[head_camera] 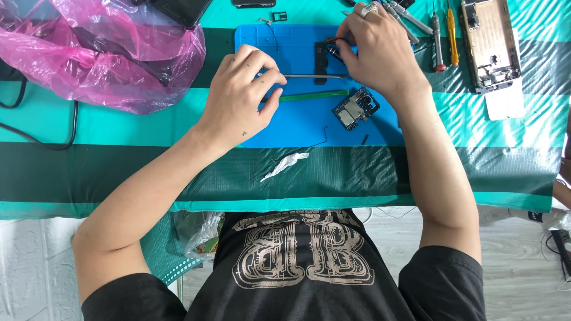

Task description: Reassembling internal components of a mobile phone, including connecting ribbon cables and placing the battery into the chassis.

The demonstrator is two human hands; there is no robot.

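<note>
My left hand (244, 95) grips metal tweezers (315, 76) whose tips reach right toward a small black part (321, 54) on the blue work mat (297, 128). My right hand (377, 50), with a ring on one finger, pinches that black part from above and steadies it. A small blue circuit board (355, 108) lies on the mat just below my right hand. A green plastic pry stick (315, 94) lies beneath the tweezers.
A pink plastic bag (101, 53) sits at the left over dark items. Screwdrivers (445, 35) and an opened phone frame (491, 44) lie at the right. A dark phone (181, 9) lies at the top. A scrap of clear film (285, 164) lies on the green striped tablecloth.
</note>
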